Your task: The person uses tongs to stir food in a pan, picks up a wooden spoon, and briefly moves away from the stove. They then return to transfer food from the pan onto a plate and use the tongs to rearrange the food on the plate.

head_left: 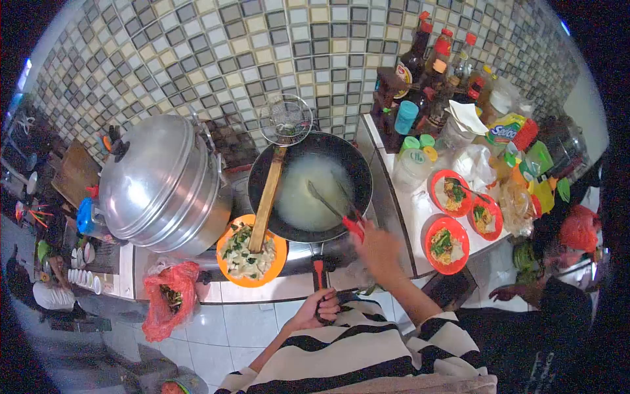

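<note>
A black wok [362,164] on the stove holds cloudy whitish liquid [295,207]. My left hand [316,308] is closed around the wok handle [319,272] near my body. In my right hand [380,253] are red-handled tongs [354,228], their metal tips reaching into the liquid. A wire skimmer [286,119] lies with its basket beyond the wok's far rim. Its wooden handle [268,200] crosses the wok's left side and ends over an orange plate [281,270], which bears pale chopped pieces [252,264] and green leaves.
A large metal steamer pot [157,187] stands left, with a red plastic bag [172,299] near the counter edge. On the right counter are red bowls [447,246] of noodles and greens, jars [412,172] and several sauce bottles [415,56]. Another person's hand [518,292] shows at right.
</note>
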Tool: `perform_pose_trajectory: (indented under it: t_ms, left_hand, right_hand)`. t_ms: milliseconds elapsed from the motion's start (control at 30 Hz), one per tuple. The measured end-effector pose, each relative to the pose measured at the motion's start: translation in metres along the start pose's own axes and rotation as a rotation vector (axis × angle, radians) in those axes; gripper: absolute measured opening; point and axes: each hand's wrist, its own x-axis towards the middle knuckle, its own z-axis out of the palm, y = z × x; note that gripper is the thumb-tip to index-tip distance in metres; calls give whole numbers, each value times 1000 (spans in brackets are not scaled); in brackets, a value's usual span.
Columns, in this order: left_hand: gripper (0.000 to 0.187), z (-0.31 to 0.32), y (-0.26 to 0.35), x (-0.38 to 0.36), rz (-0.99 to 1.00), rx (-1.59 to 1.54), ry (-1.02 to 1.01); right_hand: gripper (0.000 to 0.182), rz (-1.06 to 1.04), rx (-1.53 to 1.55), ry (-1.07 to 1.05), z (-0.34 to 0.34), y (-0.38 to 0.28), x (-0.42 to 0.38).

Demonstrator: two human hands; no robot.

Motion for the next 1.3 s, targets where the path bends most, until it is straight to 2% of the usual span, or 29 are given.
perform_pose_trajectory:
  t_ms: [267,333,467,567,767,867,967,1033,1133,1300]
  left_hand:
    - [26,-5,0,2,-23,-35,-16]
    - [26,-8,-1,2,-23,-23,-32]
    - [25,-4,-1,1,-6,-19,-8]
    - [24,-2,-3,0,-8,-62,-10]
    - [22,-2,-1,0,-15,-51,-18]
    - [22,-6,-1,2,-23,-48,-6]
    - [22,-8,-1,2,-30,-44,-29]
    - [22,-9,0,2,-31,-43,-41]
    - [22,-9,-1,2,-37,-80,-49]
    - [21,-6,-2,0,-5,-26,21]
  right_hand:
    - [42,-109,-120,-5,-3,-17,-31]
    - [42,-168,-76,6,1,-17,-26]
    - [40,-151,31,-4,1,-14,-10]
    - [41,-164,74,51,4,3,7]
    - [40,-148,-49,224,-9,24,16]
    - [39,-52,-96,112,-12,27,11]
    - [38,-135,1,162,-20,22,-8]
    - [36,-116,-43,15,-30,10,-18]
    - [35,-151,-27,-56,-43,-6,-28]
    - [39,-199,-16,-14,-19,-9,-18]
